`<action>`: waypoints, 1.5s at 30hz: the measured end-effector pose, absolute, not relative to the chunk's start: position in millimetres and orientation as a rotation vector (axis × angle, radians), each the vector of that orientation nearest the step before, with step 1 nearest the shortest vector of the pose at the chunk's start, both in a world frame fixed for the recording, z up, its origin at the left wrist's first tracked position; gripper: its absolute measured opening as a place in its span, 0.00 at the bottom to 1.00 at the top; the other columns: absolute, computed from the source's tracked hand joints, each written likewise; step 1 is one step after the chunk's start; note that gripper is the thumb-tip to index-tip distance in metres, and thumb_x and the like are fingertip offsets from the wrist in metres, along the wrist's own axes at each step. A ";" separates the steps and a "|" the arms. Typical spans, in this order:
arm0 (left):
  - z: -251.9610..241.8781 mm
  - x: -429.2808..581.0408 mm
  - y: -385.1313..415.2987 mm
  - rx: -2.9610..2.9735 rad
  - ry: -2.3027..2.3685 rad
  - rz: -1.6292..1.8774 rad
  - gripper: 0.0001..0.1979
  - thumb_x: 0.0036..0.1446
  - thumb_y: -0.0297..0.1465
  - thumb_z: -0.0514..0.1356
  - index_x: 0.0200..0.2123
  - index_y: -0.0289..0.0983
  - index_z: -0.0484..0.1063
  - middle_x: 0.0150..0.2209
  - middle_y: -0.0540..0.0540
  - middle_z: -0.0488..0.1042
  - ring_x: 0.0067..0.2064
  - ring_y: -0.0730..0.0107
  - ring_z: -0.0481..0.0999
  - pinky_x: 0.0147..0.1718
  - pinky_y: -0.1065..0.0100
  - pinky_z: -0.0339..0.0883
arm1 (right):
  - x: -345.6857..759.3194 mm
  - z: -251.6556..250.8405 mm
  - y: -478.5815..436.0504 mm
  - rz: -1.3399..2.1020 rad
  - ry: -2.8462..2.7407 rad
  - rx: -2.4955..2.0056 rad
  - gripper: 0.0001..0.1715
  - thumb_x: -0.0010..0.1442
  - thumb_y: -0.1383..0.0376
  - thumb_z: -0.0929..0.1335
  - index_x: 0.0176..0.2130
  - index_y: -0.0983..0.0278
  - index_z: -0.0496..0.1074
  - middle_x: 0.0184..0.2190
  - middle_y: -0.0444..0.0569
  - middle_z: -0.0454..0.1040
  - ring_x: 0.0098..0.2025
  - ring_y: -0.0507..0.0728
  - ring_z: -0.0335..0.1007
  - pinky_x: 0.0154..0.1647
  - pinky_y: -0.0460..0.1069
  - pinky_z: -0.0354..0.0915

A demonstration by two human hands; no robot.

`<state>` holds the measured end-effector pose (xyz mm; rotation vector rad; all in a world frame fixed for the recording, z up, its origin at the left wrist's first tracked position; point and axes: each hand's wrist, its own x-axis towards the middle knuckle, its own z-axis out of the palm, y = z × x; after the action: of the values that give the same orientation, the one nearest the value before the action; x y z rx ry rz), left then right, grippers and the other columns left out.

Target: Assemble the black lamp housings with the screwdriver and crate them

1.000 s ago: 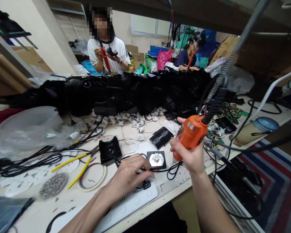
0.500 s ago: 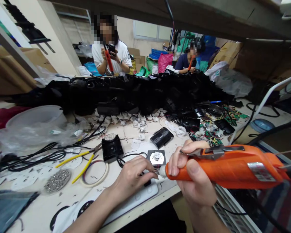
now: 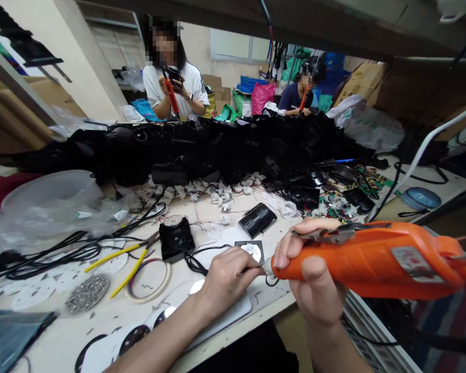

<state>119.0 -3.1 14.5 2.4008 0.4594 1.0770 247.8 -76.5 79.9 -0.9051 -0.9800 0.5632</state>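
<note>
An orange electric screwdriver [image 3: 367, 261] lies level in my right hand [image 3: 316, 282], which is wrapped round its front part, the nose pointing left. My left hand [image 3: 227, 277] pinches at the screwdriver's tip; whatever is between the fingertips is too small and hidden to name. Just behind the fingers, a dark square part with a silvery round piece [image 3: 251, 249] rests on the table, partly covered by the hand. A black cover [image 3: 257, 220] lies beyond it. To the left stands an open black housing [image 3: 176, 241] with a cable.
Yellow-handled pliers [image 3: 129, 272], a tape roll [image 3: 165, 285] and a dish of screws [image 3: 87, 294] lie left. Small white motors [image 3: 221, 194] are scattered before a long heap of black parts [image 3: 225, 147]. Two people [image 3: 174, 88] sit beyond, with orange screwdrivers.
My left hand has shifted slightly right and up, its fingertips now at the screwdriver's tip and covering more of the square part. The screwdriver has moved slightly right. Round discs below the left hand show more.
</note>
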 end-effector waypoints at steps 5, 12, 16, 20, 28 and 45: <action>14.9 135.4 -2.7 2.483 0.566 1.048 0.12 0.63 0.31 0.54 0.26 0.37 0.66 0.22 0.50 0.71 0.26 0.72 0.69 0.25 0.71 0.62 | 254.0 82.9 -63.7 0.512 -0.944 -0.855 0.33 0.49 0.41 0.71 0.48 0.55 0.67 0.29 0.43 0.65 0.28 0.55 0.65 0.31 0.52 0.68; 13.3 144.9 0.9 2.539 0.611 0.889 0.12 0.63 0.33 0.53 0.28 0.37 0.68 0.25 0.47 0.72 0.28 0.68 0.72 0.28 0.69 0.64 | 257.5 96.5 -57.0 0.680 -0.862 -0.839 0.44 0.42 0.30 0.65 0.46 0.56 0.71 0.30 0.47 0.71 0.26 0.57 0.68 0.22 0.52 0.67; 20.6 143.4 5.3 2.530 0.623 0.774 0.10 0.62 0.32 0.56 0.28 0.37 0.69 0.25 0.48 0.72 0.28 0.70 0.72 0.28 0.70 0.64 | 261.0 92.0 -49.6 0.724 -0.903 -0.858 0.40 0.51 0.32 0.60 0.43 0.60 0.72 0.21 0.44 0.69 0.21 0.56 0.66 0.21 0.51 0.64; 31.6 128.9 26.5 2.472 0.752 0.600 0.07 0.56 0.29 0.61 0.26 0.38 0.68 0.29 0.48 0.75 0.33 0.67 0.73 0.32 0.68 0.65 | 266.1 75.0 -39.1 0.679 -0.903 -0.900 0.35 0.56 0.36 0.59 0.40 0.61 0.71 0.19 0.43 0.68 0.23 0.56 0.67 0.25 0.52 0.66; 14.5 123.3 51.0 2.456 0.576 0.347 0.08 0.50 0.24 0.60 0.22 0.38 0.64 0.31 0.48 0.73 0.37 0.66 0.72 0.35 0.68 0.65 | 267.3 65.3 -21.4 0.662 -0.840 -0.899 0.42 0.50 0.30 0.55 0.37 0.62 0.69 0.15 0.41 0.65 0.13 0.52 0.58 0.13 0.48 0.54; 9.4 132.4 47.9 2.685 0.572 0.201 0.06 0.51 0.22 0.57 0.26 0.38 0.65 0.31 0.48 0.74 0.33 0.67 0.73 0.30 0.70 0.62 | 262.9 48.6 -22.3 0.576 -0.979 -1.013 0.17 0.54 0.60 0.72 0.42 0.61 0.68 0.23 0.39 0.65 0.20 0.49 0.61 0.21 0.47 0.61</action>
<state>132.4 47.9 9.4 2.6847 0.5719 0.2013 262.9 -22.3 48.6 -1.0132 -0.9793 0.5756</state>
